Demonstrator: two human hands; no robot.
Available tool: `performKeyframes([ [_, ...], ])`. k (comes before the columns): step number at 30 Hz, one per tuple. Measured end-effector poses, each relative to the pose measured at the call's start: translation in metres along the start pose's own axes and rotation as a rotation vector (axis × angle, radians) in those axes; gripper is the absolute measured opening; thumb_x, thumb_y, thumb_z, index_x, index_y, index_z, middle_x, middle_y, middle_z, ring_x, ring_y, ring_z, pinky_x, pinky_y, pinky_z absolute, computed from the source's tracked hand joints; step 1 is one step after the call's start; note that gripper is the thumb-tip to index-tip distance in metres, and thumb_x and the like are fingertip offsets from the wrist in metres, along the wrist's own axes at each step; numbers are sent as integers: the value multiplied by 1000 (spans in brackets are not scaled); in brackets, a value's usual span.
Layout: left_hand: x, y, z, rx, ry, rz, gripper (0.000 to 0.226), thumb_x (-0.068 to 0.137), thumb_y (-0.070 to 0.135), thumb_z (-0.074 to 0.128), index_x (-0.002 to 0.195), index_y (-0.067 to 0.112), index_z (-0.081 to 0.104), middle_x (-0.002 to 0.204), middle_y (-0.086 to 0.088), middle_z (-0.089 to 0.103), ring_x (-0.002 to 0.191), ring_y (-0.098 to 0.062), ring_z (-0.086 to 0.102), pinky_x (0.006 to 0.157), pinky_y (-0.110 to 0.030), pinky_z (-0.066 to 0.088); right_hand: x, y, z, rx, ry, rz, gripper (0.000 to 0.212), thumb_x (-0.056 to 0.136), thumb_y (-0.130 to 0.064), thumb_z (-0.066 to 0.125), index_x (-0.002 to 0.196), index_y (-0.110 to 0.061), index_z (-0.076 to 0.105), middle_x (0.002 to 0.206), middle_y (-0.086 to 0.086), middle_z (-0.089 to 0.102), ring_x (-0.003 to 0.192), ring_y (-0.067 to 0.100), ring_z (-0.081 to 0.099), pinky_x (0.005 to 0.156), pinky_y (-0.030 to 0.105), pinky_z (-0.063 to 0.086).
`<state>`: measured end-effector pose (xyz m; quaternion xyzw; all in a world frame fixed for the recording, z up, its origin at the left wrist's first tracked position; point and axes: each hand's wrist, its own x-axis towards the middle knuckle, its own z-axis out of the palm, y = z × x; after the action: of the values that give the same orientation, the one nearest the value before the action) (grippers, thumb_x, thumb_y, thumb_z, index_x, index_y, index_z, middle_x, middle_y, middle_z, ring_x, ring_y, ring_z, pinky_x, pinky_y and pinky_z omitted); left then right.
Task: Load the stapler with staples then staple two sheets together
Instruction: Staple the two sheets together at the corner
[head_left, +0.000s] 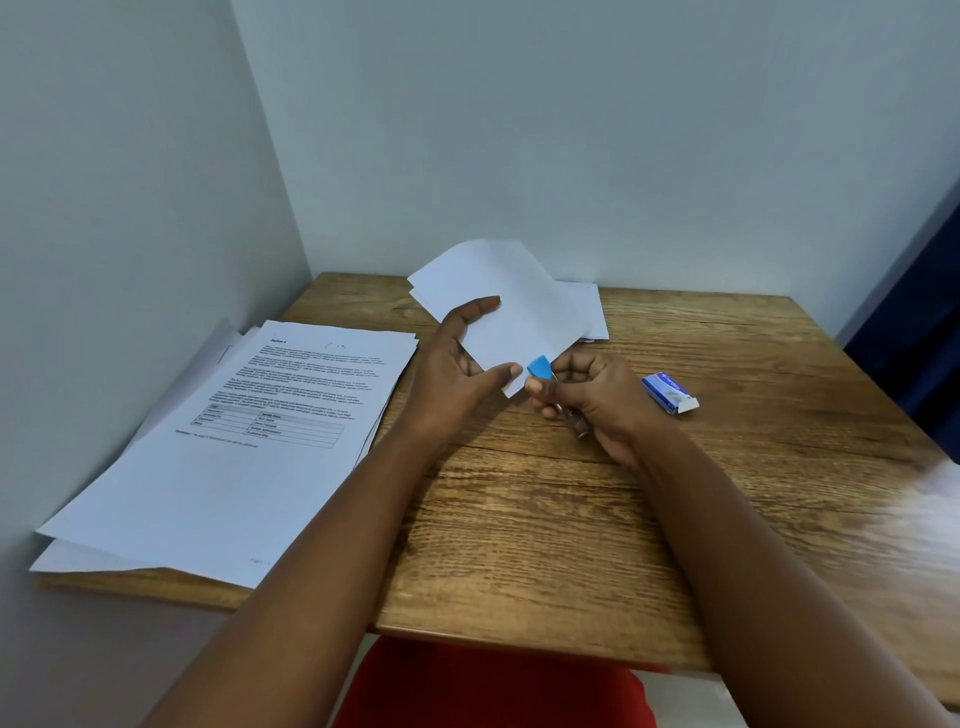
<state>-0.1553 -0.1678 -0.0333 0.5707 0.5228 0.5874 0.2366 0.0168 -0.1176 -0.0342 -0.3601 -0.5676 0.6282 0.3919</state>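
Above the wooden table (571, 519), left hand (457, 374) pinching white sheets (514, 312), right hand (592, 400) clamped around blue stapler (540, 366).

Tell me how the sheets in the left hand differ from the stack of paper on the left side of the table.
The held sheets are raised off the table in the left hand; the printed stack lies flat. The held sheets show a blank face; the stack's top page has text and a table. The held sheets meet the blue stapler in the right hand at one corner; the stack is untouched. Both are white paper.
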Motion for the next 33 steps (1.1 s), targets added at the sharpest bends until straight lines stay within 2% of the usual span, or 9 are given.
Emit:
performKeyframes([
  [7,-1,9,-3,-163,22,-54,62,82,-12,70,137,7,50,38,5,48,38,5,46,48,-4,37,4,-3,-6,242,26,23,23,89,-31,66,104,-15,61,80,3,64,60,12,55,51,23,43],
  [10,-5,16,-3,-281,-42,-87,57,85,-17,63,136,5,51,85,-22,54,40,7,49,49,-3,39,9,-5,-14,407,192,18,18,89,-31,68,94,-20,55,67,-3,53,51,8,46,41,20,34],
  [11,-4,12,-5,-294,-60,-114,55,86,-13,65,135,9,55,73,-30,48,41,4,47,51,-7,42,9,-5,-17,462,242,1,20,87,-27,72,91,-20,53,65,-4,50,48,6,44,39,19,32],
  [12,-3,10,-5,-281,-78,-142,53,86,-6,68,133,16,59,51,-21,45,46,2,45,55,-13,44,9,-5,-20,503,291,-24,24,85,-19,74,90,-20,51,65,-4,49,46,5,42,37,19,31],
  [14,-2,6,-5,-296,-110,-188,45,89,2,63,130,20,64,65,-5,59,58,-12,56,61,-24,50,8,-6,-23,547,387,-85,34,82,1,72,95,-18,47,68,-2,51,45,4,42,37,19,30],
  [18,-4,11,-3,-318,-222,-261,57,89,-14,27,131,8,58,73,-8,70,67,-24,73,63,-28,60,7,-9,-22,561,543,-188,38,78,15,61,94,-17,45,69,2,55,46,6,47,40,19,34],
  [22,-8,3,1,-113,-231,-131,31,92,-6,55,115,14,61,98,-10,74,80,-39,74,78,-49,59,5,-11,-22,527,648,-239,32,78,11,58,91,-14,45,74,8,57,45,6,48,41,19,36],
  [24,-6,-3,4,-61,-174,-141,9,91,12,70,100,12,67,89,-11,76,72,-33,75,73,-48,61,5,-11,-21,512,659,-239,30,77,11,59,94,-11,45,75,9,56,45,6,48,41,19,36],
  [33,1,-5,4,-134,-67,-257,26,97,22,62,82,1,64,74,-15,76,64,-22,73,61,-31,58,8,-7,-17,427,575,-235,27,74,13,58,82,-12,49,66,4,51,44,8,45,41,20,34],
])
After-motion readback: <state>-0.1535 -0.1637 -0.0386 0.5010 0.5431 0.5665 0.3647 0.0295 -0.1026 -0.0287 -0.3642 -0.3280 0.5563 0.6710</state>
